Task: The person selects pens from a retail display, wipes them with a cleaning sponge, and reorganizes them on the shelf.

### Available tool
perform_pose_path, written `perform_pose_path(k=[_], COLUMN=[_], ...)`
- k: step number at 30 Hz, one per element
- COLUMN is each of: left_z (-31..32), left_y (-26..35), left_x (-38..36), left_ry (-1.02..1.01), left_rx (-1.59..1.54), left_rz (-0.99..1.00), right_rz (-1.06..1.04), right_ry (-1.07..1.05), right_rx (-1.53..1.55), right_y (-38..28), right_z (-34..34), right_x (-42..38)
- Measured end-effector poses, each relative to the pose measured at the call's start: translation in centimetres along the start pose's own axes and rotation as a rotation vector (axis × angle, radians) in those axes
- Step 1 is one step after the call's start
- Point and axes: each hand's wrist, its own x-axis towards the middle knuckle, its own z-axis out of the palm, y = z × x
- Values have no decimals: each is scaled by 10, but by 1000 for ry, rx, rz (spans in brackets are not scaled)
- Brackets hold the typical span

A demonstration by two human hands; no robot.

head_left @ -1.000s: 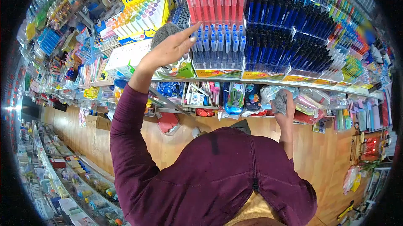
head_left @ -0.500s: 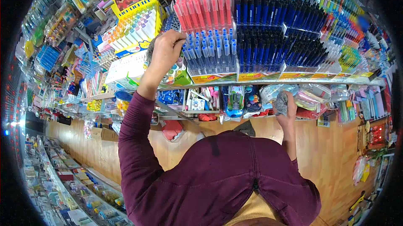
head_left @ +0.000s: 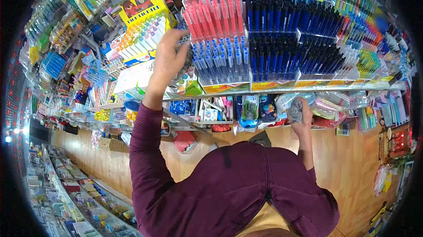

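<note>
My left hand [head_left: 168, 61] is raised at the left end of the pen display, thumb and fingers apart, with nothing visible between them. Just to its right stand clear pens with blue caps [head_left: 222, 58] in a transparent holder, and pink-red pens [head_left: 211, 16] are in the tier above. Beside the fingers is a dark grey patch that I cannot make out. A yellow highlighter box [head_left: 143, 5] sits left of the hand. Lower down, at the shelf's front edge, my right hand [head_left: 303, 120] is closed round a crumpled grey cloth [head_left: 296, 109].
Dark blue pens [head_left: 271, 56] fill the tiers in the middle. Under the shelf edge [head_left: 264, 90] are a green and blue toy-like package [head_left: 250, 111], bins and plastic-wrapped goods. Shelves of stationery [head_left: 83, 201] run along the lower left, above a wooden floor [head_left: 348, 162].
My left hand has opened from a pinch at the corner of the blue-capped pens, with thumb and fingers now apart. The right hand keeps the grey cloth and has barely moved.
</note>
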Motion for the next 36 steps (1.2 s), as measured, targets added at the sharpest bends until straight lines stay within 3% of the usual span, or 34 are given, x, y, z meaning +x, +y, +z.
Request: perform_pose_path(k=[2,3,6,7,12,18,25,28,31,32,34,36], left_z=[-6,-4,16,26,25,20,12,21,47,52,51,53], left_y=[11,12,14,8,13,14,15,27,21,21,23,25], left_x=[21,31,48,48,51,60,72,96,96,97,98,96], left_ry=[214,262,246,145,118,41,32,87,-1,-24,-11,-5], left_rx=[15,136,210,243,196,272,189,238,334,372,365,365], left_rz=[-32,71,226,213,176,157,184,329,322,293,309,301], right_rz=[-3,30,13,-31,36,122,13,68,-14,-6,24,65], right_ry=[-32,-52,-53,-42,47,2,74,-4,87,97,315,355], right_rx=[-15,-16,6,25,-17,4,-29,-9,-21,-23,18,62], right_y=[-3,-5,-3,-4,2,3,2,-4,-6,-8,-13,-8], right_z=[1,2,4,2,-6,-18,-14,-15,-13,-14,-13,-18], right_x=[0,0,-1,-1,-15,-25,-22,-22,-23,-23,-22,-19])
